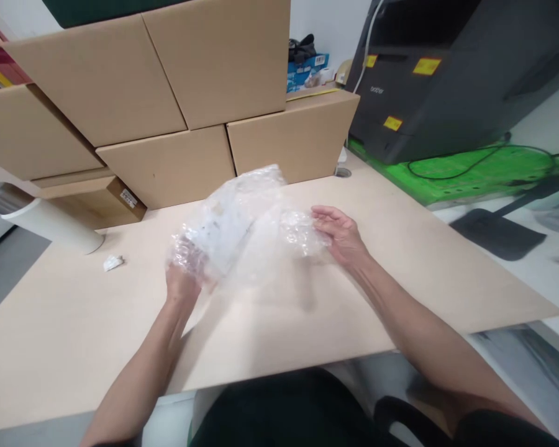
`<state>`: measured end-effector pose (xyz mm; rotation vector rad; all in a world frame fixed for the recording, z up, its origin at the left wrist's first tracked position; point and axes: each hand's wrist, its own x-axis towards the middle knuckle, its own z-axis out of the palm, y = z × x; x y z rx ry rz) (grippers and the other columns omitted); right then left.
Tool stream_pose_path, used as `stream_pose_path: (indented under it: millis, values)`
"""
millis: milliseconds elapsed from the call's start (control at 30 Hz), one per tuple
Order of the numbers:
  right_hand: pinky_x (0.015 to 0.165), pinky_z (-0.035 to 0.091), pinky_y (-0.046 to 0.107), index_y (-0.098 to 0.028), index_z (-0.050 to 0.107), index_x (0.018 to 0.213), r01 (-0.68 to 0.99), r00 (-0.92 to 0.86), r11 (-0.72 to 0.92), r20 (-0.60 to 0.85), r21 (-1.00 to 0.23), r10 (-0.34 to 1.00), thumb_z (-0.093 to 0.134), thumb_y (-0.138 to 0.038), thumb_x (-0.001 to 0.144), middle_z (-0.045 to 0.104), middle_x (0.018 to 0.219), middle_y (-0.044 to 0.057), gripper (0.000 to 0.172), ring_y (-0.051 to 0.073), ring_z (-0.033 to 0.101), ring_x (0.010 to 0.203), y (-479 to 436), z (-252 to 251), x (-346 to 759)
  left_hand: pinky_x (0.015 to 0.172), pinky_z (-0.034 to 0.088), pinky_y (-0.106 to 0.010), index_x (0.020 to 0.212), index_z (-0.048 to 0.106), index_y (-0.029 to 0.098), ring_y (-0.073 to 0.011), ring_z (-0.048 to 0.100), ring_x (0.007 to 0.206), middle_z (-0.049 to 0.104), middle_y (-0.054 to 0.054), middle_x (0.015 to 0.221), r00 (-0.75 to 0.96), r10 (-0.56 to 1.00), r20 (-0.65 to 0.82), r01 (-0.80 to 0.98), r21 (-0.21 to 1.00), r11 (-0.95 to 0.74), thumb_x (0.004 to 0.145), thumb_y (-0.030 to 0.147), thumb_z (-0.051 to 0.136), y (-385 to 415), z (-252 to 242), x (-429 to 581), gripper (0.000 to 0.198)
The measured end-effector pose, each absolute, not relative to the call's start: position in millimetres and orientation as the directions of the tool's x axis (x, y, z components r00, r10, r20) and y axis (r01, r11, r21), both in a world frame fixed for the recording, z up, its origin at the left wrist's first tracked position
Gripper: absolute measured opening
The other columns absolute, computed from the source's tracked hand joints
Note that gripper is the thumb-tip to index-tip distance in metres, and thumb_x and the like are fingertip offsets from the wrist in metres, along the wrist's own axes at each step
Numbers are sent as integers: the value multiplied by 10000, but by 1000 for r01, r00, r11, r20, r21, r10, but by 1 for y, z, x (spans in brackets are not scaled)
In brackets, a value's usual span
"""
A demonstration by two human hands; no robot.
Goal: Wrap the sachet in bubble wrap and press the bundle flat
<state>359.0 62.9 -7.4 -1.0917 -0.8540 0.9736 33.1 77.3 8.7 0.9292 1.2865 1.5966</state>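
Note:
A sheet of clear bubble wrap is held above the light wooden table, stretched between both hands. My left hand is closed on its lower left end, with the fingers buried in the plastic. My right hand grips the right end with thumb and curled fingers. Something pale and flat shows through the wrap near the left hand; I cannot make out what it is.
Several stacked cardboard boxes line the back of the table. A white cylinder lies on its side at the left, with a small crumpled white scrap near it. A black printer stands on a green mat at the right.

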Motion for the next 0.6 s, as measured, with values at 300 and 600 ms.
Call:
stream_pose_path:
  millis: [300, 600]
  values:
    - [745, 514, 321, -230, 667, 820, -77, 606, 193, 108, -978, 788, 744, -246, 550, 651, 773, -12, 282, 154, 615, 741, 84, -26, 396, 779, 574, -366, 1301, 504, 280, -250, 656, 1048, 589, -105, 1300, -332, 941, 70, 98, 994, -39, 710, 287, 748, 54, -15, 7, 640]
    - [923, 517, 372, -274, 597, 991, -25, 711, 80, 38, -996, 702, 773, -346, 651, 621, 1088, 38, 389, 192, 616, 1020, 92, -39, 402, 951, 522, -485, 922, 708, 195, -249, 696, 919, 718, -70, 901, -148, 878, 455, 542, 780, -313, 863, 389, 649, 40, -5, -1, 211]
